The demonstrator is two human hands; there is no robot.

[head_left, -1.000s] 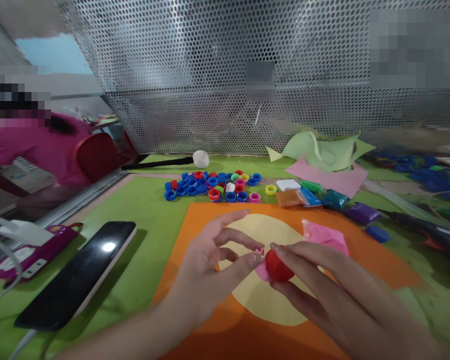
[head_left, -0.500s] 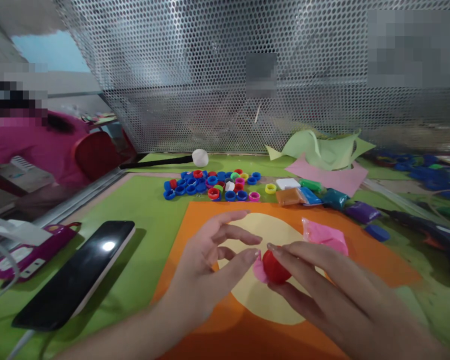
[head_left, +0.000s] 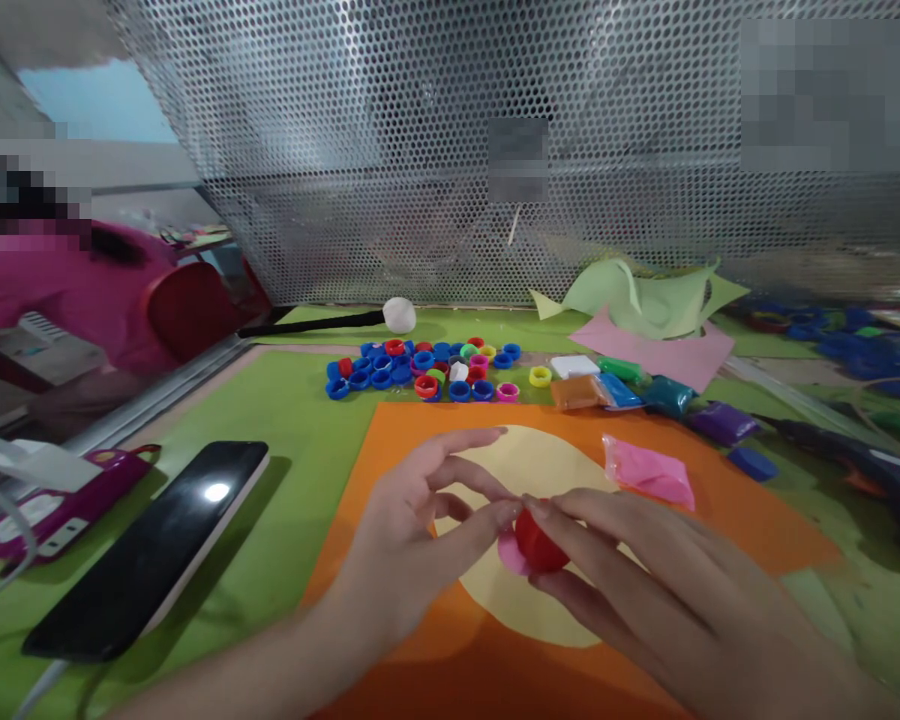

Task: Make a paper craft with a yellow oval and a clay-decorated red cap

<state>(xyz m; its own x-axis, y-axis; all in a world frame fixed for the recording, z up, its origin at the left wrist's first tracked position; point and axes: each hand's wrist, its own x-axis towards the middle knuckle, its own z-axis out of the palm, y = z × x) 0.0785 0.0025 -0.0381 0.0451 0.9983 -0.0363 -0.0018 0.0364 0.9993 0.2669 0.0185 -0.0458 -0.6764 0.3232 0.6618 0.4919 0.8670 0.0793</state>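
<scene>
My right hand (head_left: 645, 590) grips a red bottle cap (head_left: 536, 545) between thumb and fingers, above a cream circle (head_left: 525, 470) on an orange sheet (head_left: 727, 510). A flat piece of pink clay (head_left: 508, 552) sticks to the cap's left side. My left hand (head_left: 412, 540) meets it from the left, thumb and forefinger pinching the pink clay at the cap's edge, the other fingers spread upward.
A pink clay packet (head_left: 649, 472) lies right of the circle. Several coloured caps (head_left: 427, 372) and clay packets (head_left: 622, 390) sit behind the sheet. A black phone (head_left: 157, 545) lies at left. Paper scraps (head_left: 645, 310) rest by the perforated metal wall (head_left: 450, 150). A person in pink (head_left: 60, 290) sits beyond a partition.
Both hands with the cap and clay have drifted slightly left and down; my left fingers have closed tighter onto the pink clay.
</scene>
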